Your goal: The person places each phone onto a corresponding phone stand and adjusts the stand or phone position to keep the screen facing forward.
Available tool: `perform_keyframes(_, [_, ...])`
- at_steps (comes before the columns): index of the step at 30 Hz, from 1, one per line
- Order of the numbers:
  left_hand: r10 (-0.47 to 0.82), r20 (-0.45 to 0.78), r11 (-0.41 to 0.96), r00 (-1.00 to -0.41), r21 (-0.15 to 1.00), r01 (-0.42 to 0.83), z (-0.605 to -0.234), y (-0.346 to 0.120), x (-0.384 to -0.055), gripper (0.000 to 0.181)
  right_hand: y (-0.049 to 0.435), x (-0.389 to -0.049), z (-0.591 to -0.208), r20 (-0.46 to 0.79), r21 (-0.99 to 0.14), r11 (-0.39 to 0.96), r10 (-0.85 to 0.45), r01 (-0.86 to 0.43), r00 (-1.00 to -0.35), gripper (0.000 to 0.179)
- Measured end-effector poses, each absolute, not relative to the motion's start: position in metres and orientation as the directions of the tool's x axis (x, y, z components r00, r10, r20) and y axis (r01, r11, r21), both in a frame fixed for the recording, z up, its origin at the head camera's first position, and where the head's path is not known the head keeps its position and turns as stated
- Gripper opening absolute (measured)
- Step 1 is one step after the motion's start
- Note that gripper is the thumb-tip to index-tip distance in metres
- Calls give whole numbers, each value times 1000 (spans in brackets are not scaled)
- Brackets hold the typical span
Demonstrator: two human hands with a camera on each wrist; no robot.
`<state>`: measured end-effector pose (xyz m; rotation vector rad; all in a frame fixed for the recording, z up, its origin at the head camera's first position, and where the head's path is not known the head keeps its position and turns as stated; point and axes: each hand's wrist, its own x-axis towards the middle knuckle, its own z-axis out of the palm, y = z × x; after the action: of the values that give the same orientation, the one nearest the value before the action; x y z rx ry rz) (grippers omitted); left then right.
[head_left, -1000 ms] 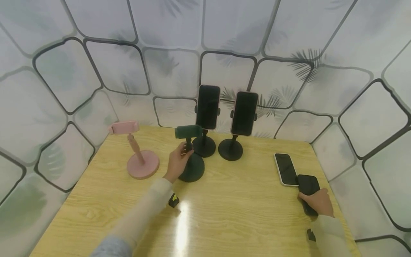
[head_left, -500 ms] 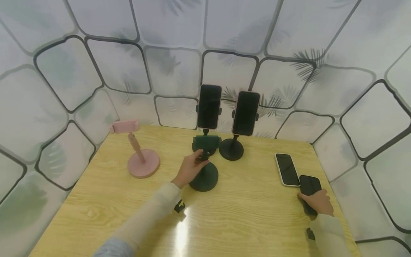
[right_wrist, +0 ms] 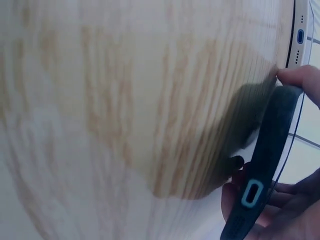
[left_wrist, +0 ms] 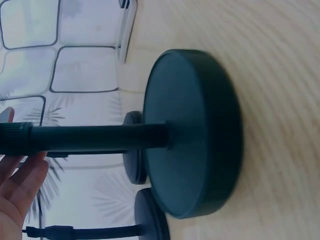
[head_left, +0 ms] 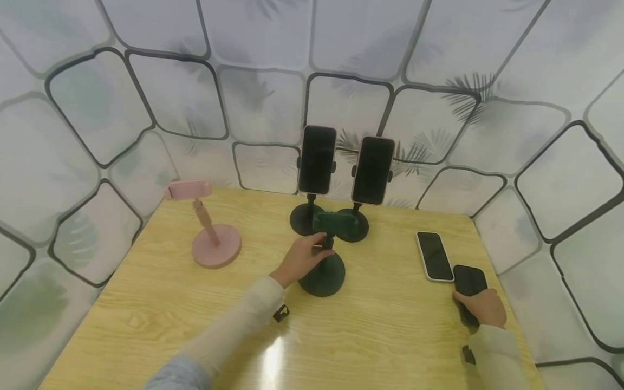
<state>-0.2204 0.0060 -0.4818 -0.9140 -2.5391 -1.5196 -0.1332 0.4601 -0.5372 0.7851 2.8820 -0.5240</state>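
My left hand [head_left: 298,261] grips the stem of a dark green phone stand [head_left: 323,277], whose clamp at the top holds no phone. In the left wrist view its thick round base [left_wrist: 175,135] is close over the wooden table, and my fingers [left_wrist: 27,185] are at the stem's collar. On the right, my right hand [head_left: 487,307] holds a phone in a dark case [head_left: 470,281] by its edges. The right wrist view shows this phone [right_wrist: 270,150] tilted, thumb and fingers on opposite sides, its charging port end toward the camera.
Two phones [head_left: 317,160] stand upright in black stands [head_left: 361,233] at the back, behind the green stand. A pink phone stand [head_left: 216,246] is at the left. A white-edged phone [head_left: 435,256] lies beside the dark one. Patterned walls enclose the table [head_left: 390,336].
My left hand has moved the green stand rightward and toward me, so it now stands in front of the black stands. My right hand stays at the dark-cased phone.
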Motion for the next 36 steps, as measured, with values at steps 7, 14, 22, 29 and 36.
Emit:
perform_keyframes(7, [479, 311, 358, -821, 785, 506, -478, 6, -223, 28, 460, -131, -541, -70, -319, 790, 530, 523, -845, 81])
perform_keyframes(14, [505, 313, 319, -805, 798, 510, -478, 15, -223, 28, 440, -126, -530, 60, -406, 748, 595, 525, -802, 72])
perform_keyframes(22, [523, 297, 328, -799, 795, 510, -475, 23, -221, 34, 384, -128, -493, 171, -560, 696, 628, 449, -759, 72])
perform_keyframes(29, [528, 278, 347, -803, 792, 502, -473, 27, -221, 34, 320, -131, -451, 396, -638, 746, 529, 190, -750, 62])
perform_keyframes(36, [536, 226, 366, -813, 805, 466, -473, 27, -221, 32, 252, -133, -408, 546, -659, 748, 408, -75, -732, 67])
